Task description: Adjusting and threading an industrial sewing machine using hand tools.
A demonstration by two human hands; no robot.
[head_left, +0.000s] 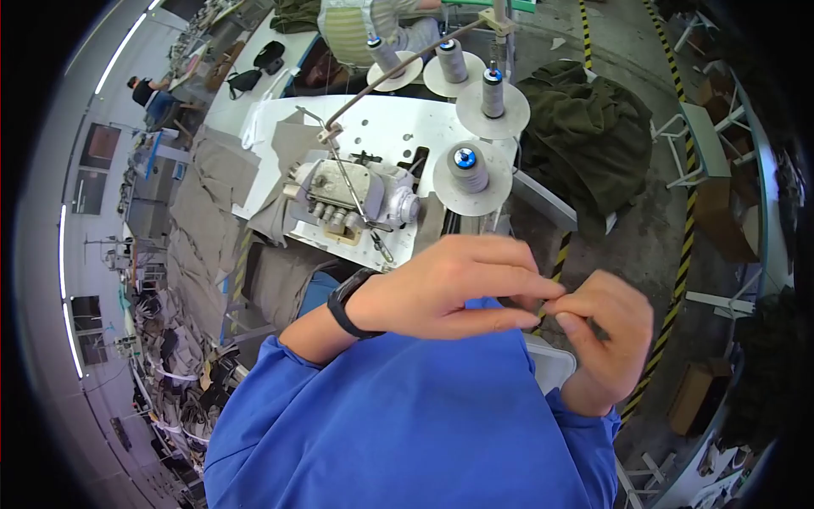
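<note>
In front of my blue top, both my hands are raised and meet at the fingertips. My left hand (454, 284), with a black band on its wrist, has its fingers stretched out and the thumb apart from them. Its fingertips touch the bent fingers of my right hand (609, 327). That hand is closed in a pinch, and anything between its fingertips is too small to make out. Beyond my left hand stands a pale industrial sewing machine (343, 187) on a white table (381, 119). Neither hand touches the machine.
Several grey thread cones, one being the near cone (468, 170), stand on round discs beside the machine. Grey-brown fabric (199, 212) lies left; a dark green fabric pile (585, 127) lies right. Another person (373, 30) sits beyond the table. Yellow-black floor tape (678, 280) runs along the right.
</note>
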